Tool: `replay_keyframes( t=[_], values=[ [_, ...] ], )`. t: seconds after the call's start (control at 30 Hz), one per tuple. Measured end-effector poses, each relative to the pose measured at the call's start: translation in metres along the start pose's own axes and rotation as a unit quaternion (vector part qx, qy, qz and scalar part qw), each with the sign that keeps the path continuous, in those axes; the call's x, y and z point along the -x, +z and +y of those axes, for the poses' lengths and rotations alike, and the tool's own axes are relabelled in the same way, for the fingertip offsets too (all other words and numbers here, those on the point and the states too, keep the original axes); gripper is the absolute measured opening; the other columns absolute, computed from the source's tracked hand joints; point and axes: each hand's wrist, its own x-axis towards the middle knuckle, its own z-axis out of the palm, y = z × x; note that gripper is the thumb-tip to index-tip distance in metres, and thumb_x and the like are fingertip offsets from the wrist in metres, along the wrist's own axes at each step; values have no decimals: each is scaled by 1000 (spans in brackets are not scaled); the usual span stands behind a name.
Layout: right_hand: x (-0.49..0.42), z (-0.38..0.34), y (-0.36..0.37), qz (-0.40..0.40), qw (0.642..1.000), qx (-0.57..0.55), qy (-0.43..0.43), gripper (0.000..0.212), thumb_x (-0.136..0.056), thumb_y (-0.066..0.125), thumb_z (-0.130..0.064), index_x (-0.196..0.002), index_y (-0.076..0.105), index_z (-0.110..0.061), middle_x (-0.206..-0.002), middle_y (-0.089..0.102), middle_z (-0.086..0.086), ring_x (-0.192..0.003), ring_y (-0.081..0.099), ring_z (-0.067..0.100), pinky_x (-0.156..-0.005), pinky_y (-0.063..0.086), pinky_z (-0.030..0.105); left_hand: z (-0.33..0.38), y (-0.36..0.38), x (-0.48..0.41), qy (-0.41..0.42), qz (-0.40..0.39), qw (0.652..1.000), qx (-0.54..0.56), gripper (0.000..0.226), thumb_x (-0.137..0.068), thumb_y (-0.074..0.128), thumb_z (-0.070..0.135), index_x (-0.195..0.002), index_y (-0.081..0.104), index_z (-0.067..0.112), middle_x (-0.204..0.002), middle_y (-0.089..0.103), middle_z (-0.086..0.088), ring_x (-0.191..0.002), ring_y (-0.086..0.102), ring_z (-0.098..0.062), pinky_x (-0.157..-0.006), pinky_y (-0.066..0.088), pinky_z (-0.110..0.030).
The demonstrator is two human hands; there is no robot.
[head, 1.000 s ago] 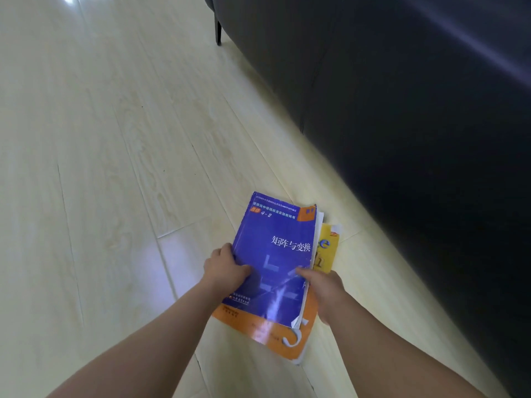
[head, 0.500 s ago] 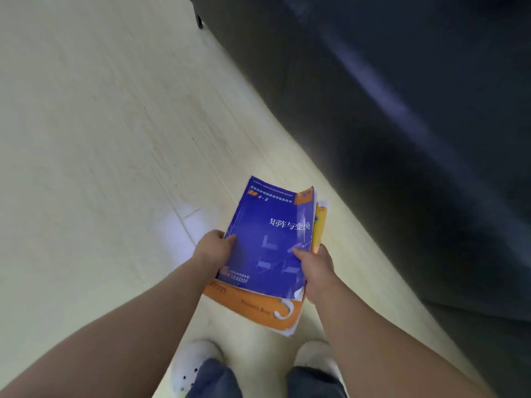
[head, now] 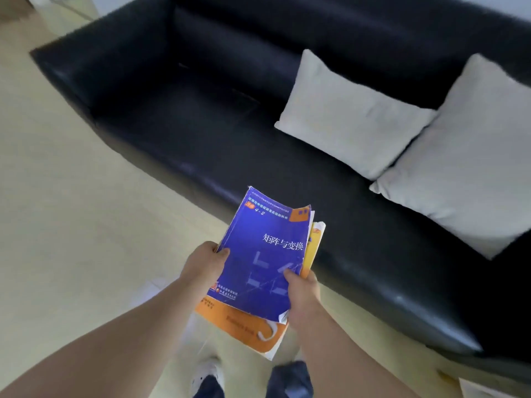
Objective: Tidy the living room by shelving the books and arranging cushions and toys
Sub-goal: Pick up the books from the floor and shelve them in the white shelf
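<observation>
Pale wood floor [head: 71, 225] lies farther below us than a second ago, when we crouched with the books [head: 258, 282] low beside the sofa's base. Now we stand upright, and a white shoe [head: 207, 372] shows underneath. Our left hand [head: 205, 264] grips the left edge of the pile, thumb pressed on the cover and the other fingers wrapped out of sight beneath. On top is the blue book [head: 267, 225]. An orange book [head: 241, 326] sticks out below it toward us, and a yellow book [head: 314, 242] peeks out on the right. Our right hand [head: 303, 288] pinches the right edge, thumb on the blue cover, the remaining fingers hidden under the pile. Both grips match those of a moment back; only the height differs, so the books hang in the air, clear of the floor, just in front of the black sofa [head: 201, 124]. Its seat has come into view, with two pale cushions [head: 344, 116] on it at the right, touching one another. We judge the pick-up done and the carry to a shelf next. No shelf shows from this angle, so we must turn to find one. The cushions look like a later job.
</observation>
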Motion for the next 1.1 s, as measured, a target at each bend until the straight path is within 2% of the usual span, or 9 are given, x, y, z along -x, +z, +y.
replay_keyframes(
  t=[0.2,0.3,0.33,0.5,0.63,0.77,0.97,1.03,1.1],
  values=[
    [35,-45,-103,54,991,-119,-19,22,-87,65,-29,-100,49,-20,-103,65,3,-96,65,22,-83,56,40,103,55,59,83,-28,995,-43,27,-92,55,39,-98,48,13,-97,63,-2,-86,64,-18,-69,51,-27],
    [45,-65,-161,87,985,-149,-24,16,-88,63,-28,-91,49,-21,-102,65,4,-94,65,23,-79,56,38,143,92,98,111,-56,991,-50,26,-92,55,38,-93,51,12,-91,64,-3,-78,65,-17,-62,49,-25],
    [47,-82,-241,125,969,-207,-46,15,-89,63,-27,-93,50,-20,-103,65,5,-95,65,24,-79,57,39,200,150,134,165,-85,979,-78,24,-92,55,36,-91,52,12,-89,65,-4,-74,64,-16,-59,48,-24],
    [61,-100,-321,145,949,-273,-68,14,-90,61,-24,-99,54,-16,-99,66,6,-93,66,27,-74,56,38,258,212,180,215,-117,964,-108,21,-93,51,32,-81,52,14,-83,65,-7,-73,65,-23,-63,46,-29],
    [78,-98,-429,231,903,-352,-90,8,-92,58,-18,-98,57,-14,-99,66,8,-93,66,30,-78,56,40,314,304,248,299,-186,923,-154,20,-93,50,30,-87,57,13,-84,65,-7,-73,64,-23,-61,46,-28],
    [87,-71,-518,297,843,-438,-93,15,-91,58,-12,-105,57,-10,-99,66,9,-94,66,32,-85,54,45,341,397,304,339,-265,881,-198,22,-90,53,30,-75,52,14,-79,65,-7,-72,64,-27,-70,51,-33],
    [107,-34,-617,376,744,-545,-90,19,-95,46,-2,-111,55,-9,-103,61,12,-94,59,31,-66,50,33,359,525,386,396,-371,780,-312,23,-93,50,36,-80,51,17,-93,67,-7,-81,67,-23,-79,56,-35],
    [117,-25,-646,393,723,-554,-126,28,-91,51,-2,-118,53,-9,-110,62,12,-97,60,30,-62,51,30,364,564,412,429,-397,734,-344,21,-96,47,34,-92,54,15,-100,66,-5,-79,65,-17,-68,55,-30],
    [125,-17,-667,410,721,-532,-170,47,-82,62,-5,-127,47,-12,-121,59,10,-99,61,25,-62,51,27,367,594,435,450,-434,698,-349,26,-96,49,31,-117,50,16,-116,61,-3,-81,61,-8,-58,49,-23]
  ],
)
